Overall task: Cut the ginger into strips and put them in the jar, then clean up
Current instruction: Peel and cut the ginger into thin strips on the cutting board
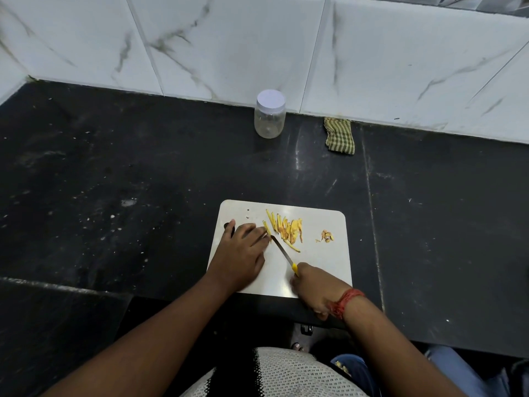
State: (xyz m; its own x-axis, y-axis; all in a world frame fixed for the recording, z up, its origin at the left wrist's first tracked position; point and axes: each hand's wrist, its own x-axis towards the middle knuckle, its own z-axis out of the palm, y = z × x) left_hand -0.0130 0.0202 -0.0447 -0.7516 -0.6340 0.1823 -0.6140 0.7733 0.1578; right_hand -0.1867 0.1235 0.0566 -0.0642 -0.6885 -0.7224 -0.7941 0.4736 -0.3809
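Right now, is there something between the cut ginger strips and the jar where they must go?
Yes. The jar stands at the back wall with its white lid on, so it is closed. The counter between the ginger strips on the cutting board and the jar shows nothing in the way.

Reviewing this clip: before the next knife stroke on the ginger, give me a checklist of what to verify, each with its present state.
1. Right hand grips the knife handle: ok.
2. Left hand steadies the ginger piece at the blade tip: ok, its fingertips press it down.
3. Left fingertips clear of the blade edge: cannot tell, they sit very near it.
4. Cut ginger strips lie on the cutting board, beside the cutting spot: ok.
5. Jar ready to receive strips: not ok, its lid is on and it stands back by the wall.
6. Cloth present for cleanup: ok, right of the jar.
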